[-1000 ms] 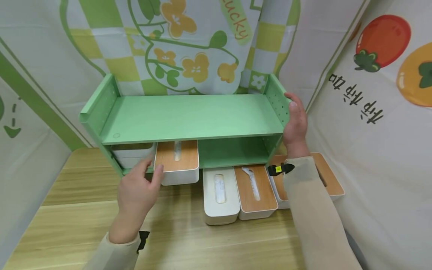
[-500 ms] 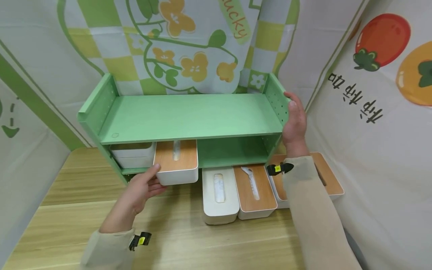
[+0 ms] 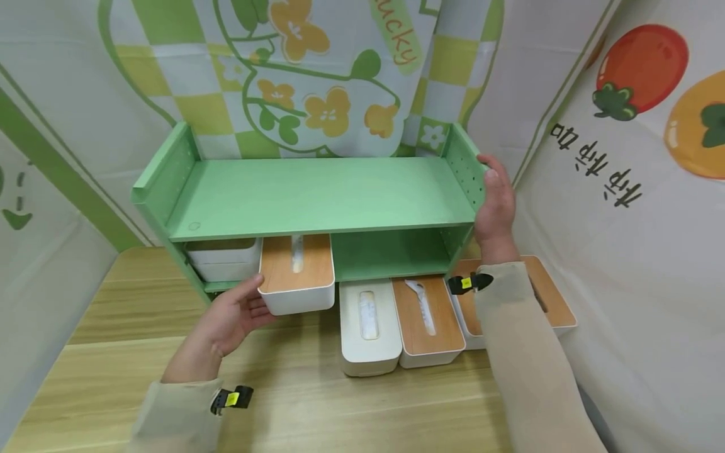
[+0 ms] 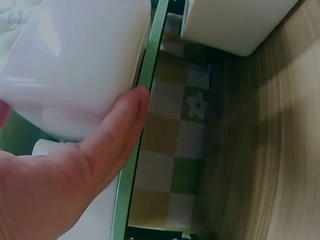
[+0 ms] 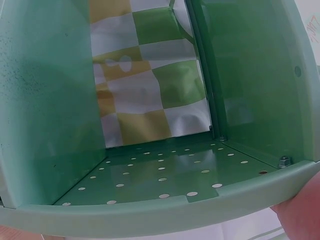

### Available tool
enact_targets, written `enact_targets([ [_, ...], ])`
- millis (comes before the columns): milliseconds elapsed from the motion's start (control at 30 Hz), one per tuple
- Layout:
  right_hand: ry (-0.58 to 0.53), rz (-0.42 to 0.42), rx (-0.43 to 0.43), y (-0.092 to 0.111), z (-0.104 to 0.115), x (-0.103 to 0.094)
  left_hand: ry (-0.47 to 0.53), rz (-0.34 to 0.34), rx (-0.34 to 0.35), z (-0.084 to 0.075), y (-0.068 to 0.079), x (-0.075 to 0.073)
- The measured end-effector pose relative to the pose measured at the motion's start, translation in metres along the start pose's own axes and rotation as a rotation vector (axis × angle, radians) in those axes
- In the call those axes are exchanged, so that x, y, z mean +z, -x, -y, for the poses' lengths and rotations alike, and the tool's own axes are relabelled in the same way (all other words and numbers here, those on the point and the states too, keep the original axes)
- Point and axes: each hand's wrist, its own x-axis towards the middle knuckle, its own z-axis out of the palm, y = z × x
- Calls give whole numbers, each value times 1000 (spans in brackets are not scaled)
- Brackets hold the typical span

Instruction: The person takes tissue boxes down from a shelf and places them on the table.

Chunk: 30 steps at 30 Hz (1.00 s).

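In the head view a tissue box [image 3: 300,284] with a wood-look lid and white body juts out of the lower tier of a green shelf [image 3: 328,196]. My left hand [image 3: 233,319] grips its front left corner, thumb by the lid's edge, fingers against the underside. The left wrist view shows those fingers [image 4: 112,127] beneath the white tissue box [image 4: 75,55], close to the green shelf edge [image 4: 132,170]. My right hand [image 3: 494,211] holds the shelf's right side panel, fingertips over its edge. Only a bit of that hand [image 5: 302,210] shows in the right wrist view, beside the perforated panel [image 5: 165,175].
Left of the held box, white containers [image 3: 223,258] sit stacked in the lower tier. On the wooden table [image 3: 351,409], before the shelf, stand a cream tissue box [image 3: 351,352], a wood-lidded one [image 3: 404,314] and another wood-lidded box [image 3: 552,292] partly behind my right sleeve.
My left hand has gone from beside the box's lid to below its front left corner and taken hold. The box's front has shifted slightly outward and down. My right hand stays put.
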Motion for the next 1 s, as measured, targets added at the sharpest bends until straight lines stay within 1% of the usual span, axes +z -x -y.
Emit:
enact_targets([
  [133, -8, 2, -3, -1, -1, 0, 29, 20, -10, -2, 1, -3],
  [267, -30, 3, 1, -1, 0, 0, 37, 34, -21, -4, -3, -3],
  [567, -13, 11, -4, 0, 0, 0, 68, 4, -111, -4, -15, -8],
  [667, -30, 14, 2, 0, 0, 0, 59, 11, -118, -5, -17, -9],
  [767, -19, 10, 3, 0, -1, 0, 47, 10, -118, -6, -18, -9],
  [867, 14, 6, 4, 0, 0, 0, 35, 8, -110, -5, -17, -9],
  [1000, 21, 9, 17, 1, 0, -1, 22, 9, -97, -3, -14, -7],
])
